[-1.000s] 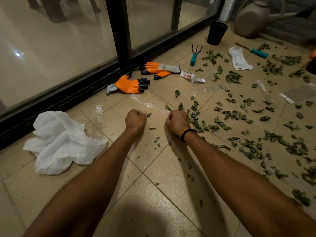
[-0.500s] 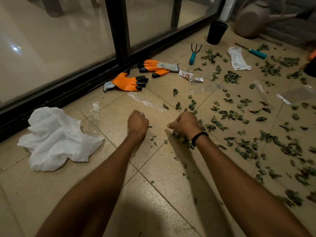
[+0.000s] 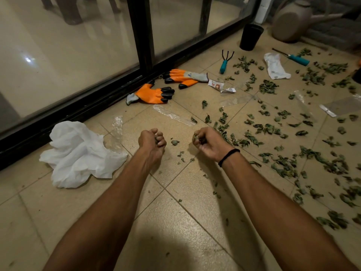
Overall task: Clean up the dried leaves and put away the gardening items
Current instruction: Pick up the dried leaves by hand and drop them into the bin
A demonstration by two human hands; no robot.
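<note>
Dried green leaves (image 3: 267,130) lie scattered over the tiled floor, mostly to the right. My left hand (image 3: 151,140) is a fist just above the floor, with dark leaf bits showing between its fingers. My right hand (image 3: 208,141), turned palm inward, is closed on a small clump of dried leaves. Two orange gardening gloves (image 3: 154,93) (image 3: 185,78) lie by the door track. Farther back lie a teal hand rake (image 3: 224,61) and a second teal-handled tool (image 3: 298,59). A crumpled white bag (image 3: 78,153) lies to the left of my left hand.
A black pot (image 3: 250,37) and a beige watering can (image 3: 293,18) stand at the back. A white cloth (image 3: 275,66), paper scraps (image 3: 220,87) and clear plastic wrappers (image 3: 173,114) lie among the leaves. A glass sliding door (image 3: 68,55) with a black frame bounds the left side.
Both fists have lifted off the floor and rolled inward, showing leaves gripped in them. The right hand scooped leaves toward me first.
</note>
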